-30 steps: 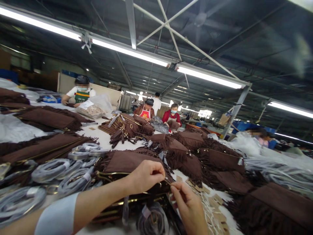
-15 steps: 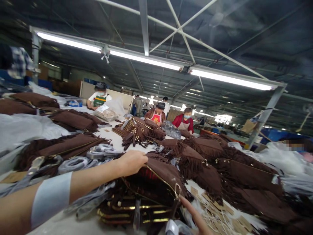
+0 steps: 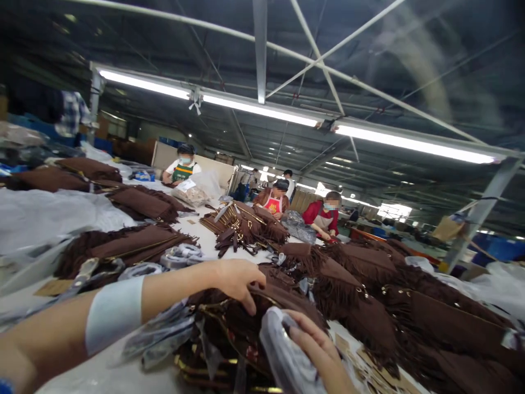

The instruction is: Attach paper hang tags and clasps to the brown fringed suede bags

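A brown fringed bag [image 3: 293, 298] with a gold zip lies in front of me, its mouth open. My left hand [image 3: 240, 282] grips the far edge of the mouth, fingers curled and thumb pointing down into it. Closed around a plastic-wrapped coiled strap [image 3: 279, 342] is my right hand [image 3: 318, 347], at the near side of the opening. Below the bag, gold-edged brown pieces [image 3: 197, 375] are stacked, partly hidden. More wrapped straps [image 3: 164, 334] lie under my left forearm.
Brown fringed bags [image 3: 340, 284] cover the table's right side, with others [image 3: 131, 241] at left. Tags with white strings [image 3: 377, 369] lie near my right hand. Clear plastic [image 3: 53, 216] is heaped at left. Several people work beyond the table, including one in a green apron [image 3: 182, 171].
My right hand has come up from the bag's gold ring and now holds a wrapped strap at the opening. My left thumb has moved into the mouth. The view has shifted slightly left.
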{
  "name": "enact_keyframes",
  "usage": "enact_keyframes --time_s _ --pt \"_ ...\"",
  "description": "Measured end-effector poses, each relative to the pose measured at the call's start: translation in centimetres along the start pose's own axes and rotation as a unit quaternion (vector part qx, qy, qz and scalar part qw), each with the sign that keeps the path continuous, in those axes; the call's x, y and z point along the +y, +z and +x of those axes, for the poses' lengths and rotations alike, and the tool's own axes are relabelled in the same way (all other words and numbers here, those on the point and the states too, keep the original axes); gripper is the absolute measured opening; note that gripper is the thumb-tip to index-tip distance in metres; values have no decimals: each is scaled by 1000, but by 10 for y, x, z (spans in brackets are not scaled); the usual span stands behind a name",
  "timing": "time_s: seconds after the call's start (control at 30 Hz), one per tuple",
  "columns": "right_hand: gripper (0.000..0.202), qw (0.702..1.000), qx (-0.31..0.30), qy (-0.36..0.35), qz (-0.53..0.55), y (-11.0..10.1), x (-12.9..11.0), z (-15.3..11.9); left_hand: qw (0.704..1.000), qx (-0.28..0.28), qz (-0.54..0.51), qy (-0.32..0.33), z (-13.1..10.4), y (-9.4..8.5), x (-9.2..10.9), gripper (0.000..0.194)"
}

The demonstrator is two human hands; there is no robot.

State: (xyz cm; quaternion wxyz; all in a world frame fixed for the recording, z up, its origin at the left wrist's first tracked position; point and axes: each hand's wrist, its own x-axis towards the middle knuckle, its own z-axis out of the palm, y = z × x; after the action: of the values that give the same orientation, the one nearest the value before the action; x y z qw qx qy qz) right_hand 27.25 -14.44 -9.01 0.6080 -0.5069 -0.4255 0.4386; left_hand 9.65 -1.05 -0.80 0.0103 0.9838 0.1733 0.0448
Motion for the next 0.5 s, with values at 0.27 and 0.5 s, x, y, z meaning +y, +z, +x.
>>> enact_keyframes --time_s 0.27,0.5 --pt "42 998 58 -26 -27 -11 -4 -9 992 65 44 -94 -15 18 3 34" --pt "37 977 -36 15 -208 15 15 14 989 121 -8 -84 -11 -1 -3 21"
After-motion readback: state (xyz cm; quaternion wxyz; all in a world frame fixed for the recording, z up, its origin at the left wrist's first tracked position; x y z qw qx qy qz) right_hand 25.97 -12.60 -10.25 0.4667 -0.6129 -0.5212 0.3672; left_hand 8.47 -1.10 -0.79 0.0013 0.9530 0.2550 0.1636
